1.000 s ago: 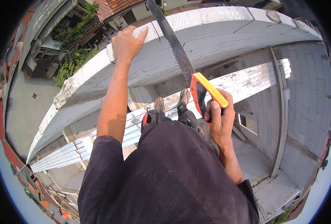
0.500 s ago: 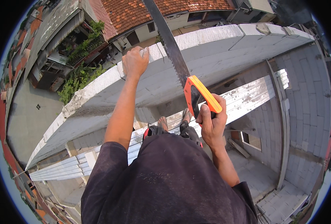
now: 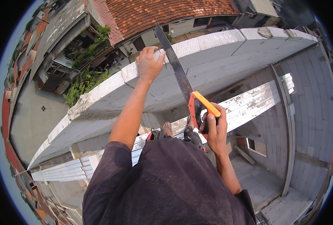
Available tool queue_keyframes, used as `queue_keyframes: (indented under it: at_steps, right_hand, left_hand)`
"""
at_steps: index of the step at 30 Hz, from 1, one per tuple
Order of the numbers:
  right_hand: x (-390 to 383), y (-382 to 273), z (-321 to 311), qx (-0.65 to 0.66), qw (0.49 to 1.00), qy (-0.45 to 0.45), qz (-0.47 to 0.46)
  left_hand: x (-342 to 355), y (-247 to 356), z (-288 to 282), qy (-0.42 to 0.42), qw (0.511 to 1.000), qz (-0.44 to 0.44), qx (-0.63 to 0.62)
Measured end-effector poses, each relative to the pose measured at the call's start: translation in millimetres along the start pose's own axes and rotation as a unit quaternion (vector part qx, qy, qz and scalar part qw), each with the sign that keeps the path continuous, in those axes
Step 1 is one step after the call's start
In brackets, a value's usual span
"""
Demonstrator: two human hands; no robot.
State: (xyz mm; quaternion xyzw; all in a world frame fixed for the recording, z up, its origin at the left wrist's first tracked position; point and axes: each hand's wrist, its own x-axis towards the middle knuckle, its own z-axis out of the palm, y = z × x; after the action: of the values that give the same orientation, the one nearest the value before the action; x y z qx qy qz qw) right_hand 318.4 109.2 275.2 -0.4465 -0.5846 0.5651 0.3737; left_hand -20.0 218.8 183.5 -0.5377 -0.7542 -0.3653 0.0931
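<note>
A handsaw (image 3: 177, 69) with a long toothed blade and an orange-and-black handle is in my right hand (image 3: 216, 125), its fingers wrapped through the grip. The blade points up and away, crossing the pale top edge of a block wall (image 3: 211, 40), with its tip beyond the far side. Whether the teeth sit in a cut cannot be made out. Just left of the blade, my left hand (image 3: 150, 64) is hooked over the top of the same wall, thumb toward the saw. Thin dark lines mark the wall face near that hand.
My feet (image 3: 168, 128) stand high up, by ribbed metal planks (image 3: 249, 105) spanning the block-walled space. A long beam (image 3: 286, 127) runs at the right. Past the wall lie a drop, orange tiled roofs (image 3: 174, 9) and green plants (image 3: 82, 84).
The saw has come back toward me, its tip now lower in view. My left hand has shifted right along the wall top, closer to the blade. The view has moved slightly.
</note>
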Motion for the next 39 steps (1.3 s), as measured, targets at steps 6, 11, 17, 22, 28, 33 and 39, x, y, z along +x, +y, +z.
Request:
queue_keyframes:
  at_steps: [6,11,17,22,28,33,39]
  right_hand:
    - [5.8,-11.5,-2.9,-0.076,0.997,-0.01,0.009]
    - [83.8,-17.3,31.4,-0.135,0.988,-0.024,-0.064]
    - [36.8,-35.4,2.5,-0.108,0.993,-0.05,0.029]
    - [17.1,-21.2,-9.3,-0.128,0.991,-0.045,0.007]
    - [100.9,-12.6,40.9,-0.114,0.993,-0.032,-0.016]
    - [-6.6,-3.8,-2.9,-0.118,0.993,-0.007,-0.015]
    - [80.7,-16.7,41.5,-0.105,0.994,-0.029,0.002]
  left_hand:
    - [-1.6,8.2,3.8,-0.04,0.997,0.007,0.058]
    - [-1.0,10.3,3.5,-0.042,0.997,-0.005,0.064]
    - [-0.1,2.2,5.7,-0.061,0.995,-0.005,0.073]
    - [-0.6,7.2,5.5,-0.063,0.996,0.0,0.064]
    - [0.3,5.3,2.7,-0.07,0.996,0.007,0.057]
    - [0.3,1.7,5.3,-0.073,0.996,-0.006,0.06]
    - [-0.8,0.5,3.9,-0.07,0.996,-0.007,0.055]
